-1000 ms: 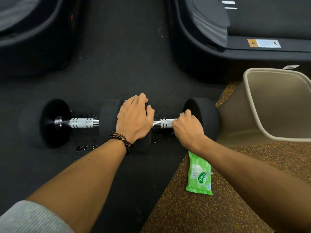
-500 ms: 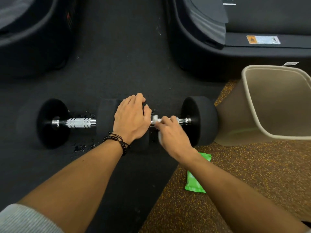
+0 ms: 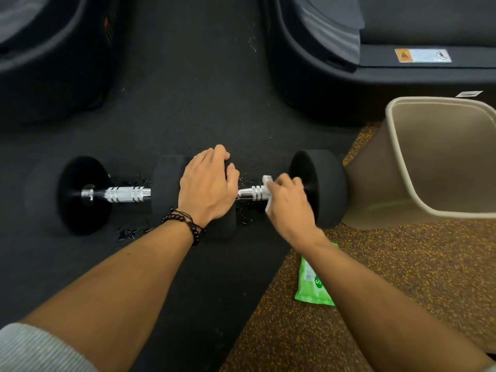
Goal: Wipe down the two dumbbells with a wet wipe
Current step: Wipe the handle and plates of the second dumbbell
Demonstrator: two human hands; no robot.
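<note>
Two black round-headed dumbbells with chrome handles lie end to end on the floor: left dumbbell (image 3: 88, 194), right dumbbell (image 3: 319, 183) beside the beige plastic bin (image 3: 440, 162). The left hand (image 3: 206, 183) rests flat, fingers relaxed, on the right dumbbell's inner head; the right hand (image 3: 288, 200) pinches a white wet wipe (image 3: 267, 183) around its handle.

A tan bin (image 3: 440, 162) stood to my right on the speckled brown floor (image 3: 402, 264). Big dark gym machines (image 3: 322, 76) sat beyond the black mat (image 3: 188, 103).
</note>
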